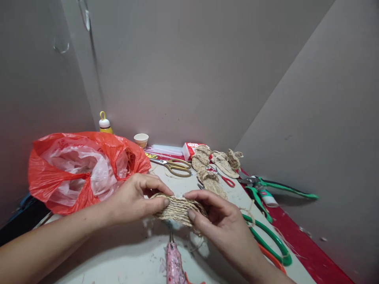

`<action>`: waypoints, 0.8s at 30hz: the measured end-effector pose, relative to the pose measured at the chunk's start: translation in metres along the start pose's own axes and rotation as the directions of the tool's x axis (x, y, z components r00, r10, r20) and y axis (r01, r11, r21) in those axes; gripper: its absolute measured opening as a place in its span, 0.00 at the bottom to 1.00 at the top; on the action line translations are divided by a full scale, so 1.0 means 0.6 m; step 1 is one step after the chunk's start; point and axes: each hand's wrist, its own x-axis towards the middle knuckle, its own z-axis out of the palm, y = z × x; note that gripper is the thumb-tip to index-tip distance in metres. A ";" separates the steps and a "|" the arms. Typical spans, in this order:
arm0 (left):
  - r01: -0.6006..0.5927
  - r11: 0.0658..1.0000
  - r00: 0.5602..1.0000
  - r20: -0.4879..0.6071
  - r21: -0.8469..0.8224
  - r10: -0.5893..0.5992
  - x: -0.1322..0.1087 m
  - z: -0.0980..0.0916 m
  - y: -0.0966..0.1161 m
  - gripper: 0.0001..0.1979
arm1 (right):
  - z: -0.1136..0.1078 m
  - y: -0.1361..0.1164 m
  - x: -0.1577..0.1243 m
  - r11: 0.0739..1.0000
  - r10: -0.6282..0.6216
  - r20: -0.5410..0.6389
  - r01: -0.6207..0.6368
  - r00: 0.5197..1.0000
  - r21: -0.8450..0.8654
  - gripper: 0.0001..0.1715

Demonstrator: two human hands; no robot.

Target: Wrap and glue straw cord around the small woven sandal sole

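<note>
A flat piece of straw cord (177, 210), its rows lying side by side, is held between both hands above the table (118, 252). My left hand (134, 197) pinches its left end between thumb and fingers. At the right end, my right hand (220, 219) grips it with the thumb in front and the fingers behind. Just below the straw piece lies a pink glue gun (174, 262), its metal nozzle pointing away from me. The fingertips behind the straw are partly hidden.
A red plastic bag (59, 157) bulges at left. Behind lie gold-handled scissors (177, 167), a paper cup (141, 140), glue sticks (164, 150) and several straw pieces (211, 181). Green-handled pliers (284, 187), a small white bottle (269, 198) and green-handled scissors (276, 240) lie right.
</note>
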 end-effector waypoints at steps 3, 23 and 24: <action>0.004 1.000 1.000 -0.021 -0.007 -0.004 -0.001 0.000 0.000 0.08 | -0.001 -0.003 0.000 0.999 -0.039 0.010 0.039 0.999 0.004 0.12; 0.071 0.827 0.969 0.234 -0.558 0.074 0.011 0.005 -0.039 0.28 | 0.012 0.015 -0.003 0.882 0.154 -0.147 -0.069 0.977 0.465 0.15; 0.067 0.838 0.977 0.208 -0.542 0.056 0.009 0.012 -0.039 0.25 | 0.013 0.016 -0.004 0.880 0.160 -0.145 -0.075 0.976 0.469 0.16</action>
